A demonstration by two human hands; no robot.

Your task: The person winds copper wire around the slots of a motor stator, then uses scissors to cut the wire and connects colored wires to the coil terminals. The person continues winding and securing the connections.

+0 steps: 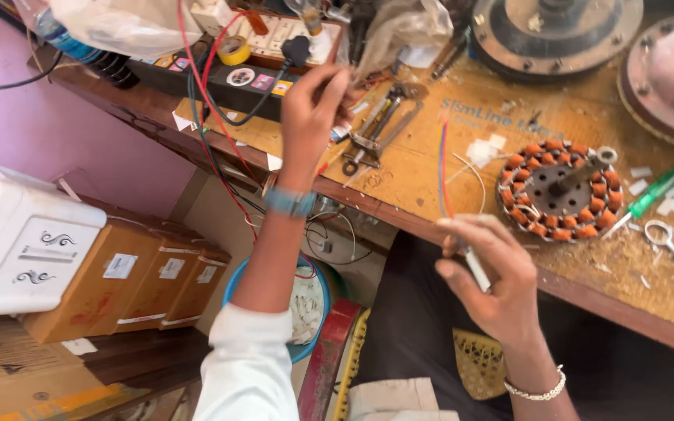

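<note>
The right hand (497, 284) is closed in a pinch grip on a thin white sleeve (477, 269) just off the front edge of the worktop (423, 168), keeping the coloured wires (444, 168) taut from the stator winding (559, 189), which lies flat near that edge. The left hand (313, 105) reaches toward the back left corner, fingertips pinched near the black plug (296, 49); whether they grasp anything cannot be told. A green screwdriver (653, 195) lies right of the stator.

Bare bench (415, 168) between pliers (376, 129) and stator (559, 191); wires (444, 164) cross it
</note>
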